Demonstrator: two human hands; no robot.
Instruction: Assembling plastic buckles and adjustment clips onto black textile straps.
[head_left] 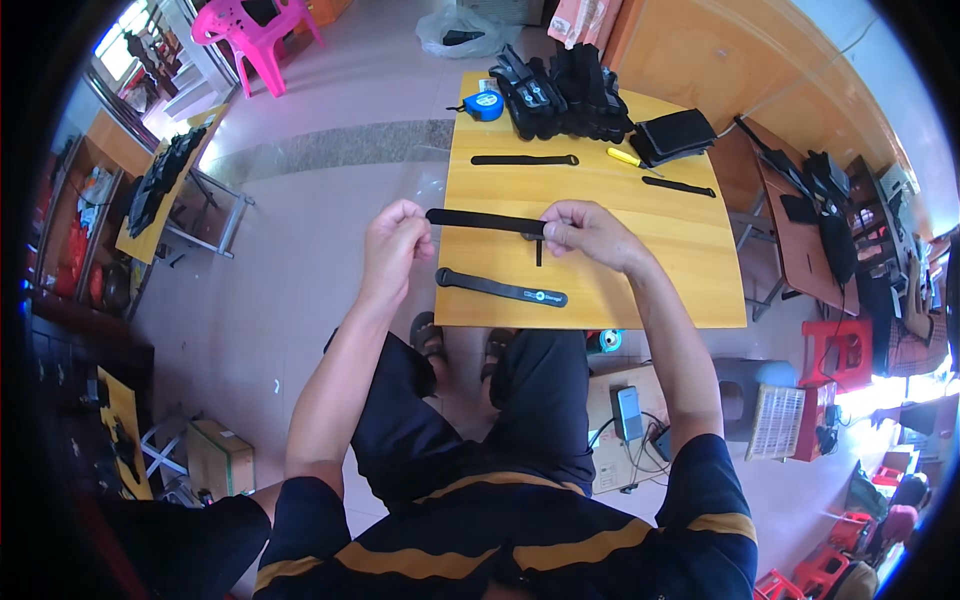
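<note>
A black strap [485, 221] is stretched level between my hands above the near part of the wooden table [650, 260]. My left hand [396, 250] pinches at its left end, and my right hand [592, 236] grips the right end between thumb and fingers. Below the right hand a short narrow black strip [539, 252] shows; I cannot tell whether it hangs or lies on the table. Nearer to me lies a flat black strap with a white printed mark [500, 288]. Farther back rest another black strap [525, 160] and a shorter one [679, 186] to the right.
At the table's far end are a blue tape measure [484, 106], a pile of black straps [565, 95], a yellow-handled tool [625, 157] and a black pouch [675, 136]. A pink chair [258, 40] stands far left; a side table [805, 230] holds black items at right.
</note>
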